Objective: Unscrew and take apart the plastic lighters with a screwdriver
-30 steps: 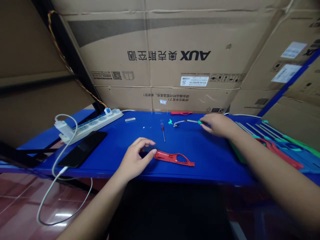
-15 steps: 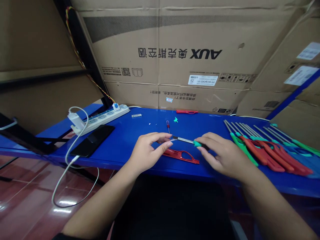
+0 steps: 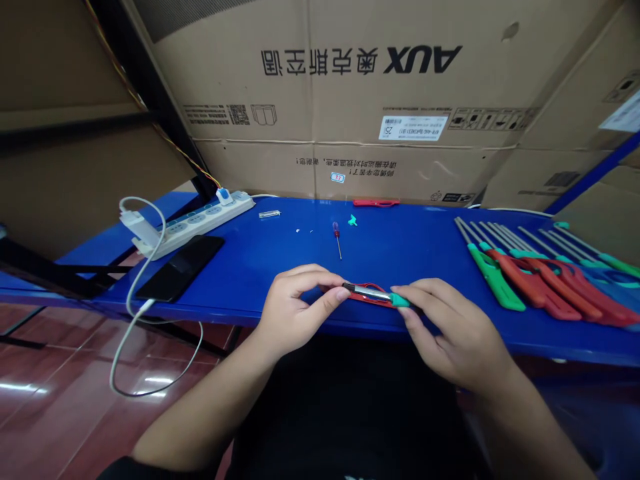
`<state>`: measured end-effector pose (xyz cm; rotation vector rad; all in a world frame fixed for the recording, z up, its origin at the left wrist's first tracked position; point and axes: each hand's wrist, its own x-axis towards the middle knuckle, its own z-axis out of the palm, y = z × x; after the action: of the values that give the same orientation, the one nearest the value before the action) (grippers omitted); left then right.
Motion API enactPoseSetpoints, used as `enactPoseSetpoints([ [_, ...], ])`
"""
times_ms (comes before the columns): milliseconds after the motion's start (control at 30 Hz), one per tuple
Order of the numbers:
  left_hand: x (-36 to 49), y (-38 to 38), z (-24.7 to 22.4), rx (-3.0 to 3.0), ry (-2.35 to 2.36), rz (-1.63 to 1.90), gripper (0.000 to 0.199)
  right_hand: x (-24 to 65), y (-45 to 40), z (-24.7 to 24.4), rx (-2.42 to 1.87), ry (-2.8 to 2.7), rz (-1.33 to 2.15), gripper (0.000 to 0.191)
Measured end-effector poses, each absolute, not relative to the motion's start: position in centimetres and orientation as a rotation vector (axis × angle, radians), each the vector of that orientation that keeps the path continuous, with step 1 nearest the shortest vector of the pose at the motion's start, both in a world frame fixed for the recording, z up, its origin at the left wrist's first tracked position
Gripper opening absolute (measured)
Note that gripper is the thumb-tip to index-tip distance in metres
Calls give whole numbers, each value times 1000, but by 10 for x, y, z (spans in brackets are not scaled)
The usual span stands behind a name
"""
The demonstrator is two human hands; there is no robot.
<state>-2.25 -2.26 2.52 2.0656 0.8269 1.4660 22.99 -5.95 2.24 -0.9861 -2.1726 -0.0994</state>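
Observation:
Between my hands lies a metal tube (image 3: 371,292) with a dark tip at its left end and a teal collar at its right end. My left hand (image 3: 300,308) pinches the dark tip between thumb and fingers. The teal collar is held by my right hand (image 3: 450,327), with thumb and index finger closed on it. Just behind the tube, partly hidden by it, a red plastic handle shell (image 3: 356,296) rests on the blue table (image 3: 280,253). A small screwdriver (image 3: 337,232) with a purple and red handle lies farther back.
Several lighters with metal tubes (image 3: 537,280) and coloured handles lie at the right. A red piece (image 3: 376,203) and a teal part (image 3: 353,221) lie toward the back. At the left are a black phone (image 3: 181,268) and a white power strip (image 3: 200,219). Cardboard (image 3: 340,147) stands behind.
The view has tilted downward. The tube has come down over the red shell, and the right fingers now sit at the teal collar. The screwdriver's shaft is fully visible.

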Motion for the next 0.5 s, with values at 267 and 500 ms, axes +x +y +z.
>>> enactPoseSetpoints([
  [267,-21,-22,22,2078,843,1443,12,234,-59,20,-994,-2207,-39,34],
  [500,-19,-21,22,2109,729,1512,16,233,-59,19,-967,-2186,290,32],
])
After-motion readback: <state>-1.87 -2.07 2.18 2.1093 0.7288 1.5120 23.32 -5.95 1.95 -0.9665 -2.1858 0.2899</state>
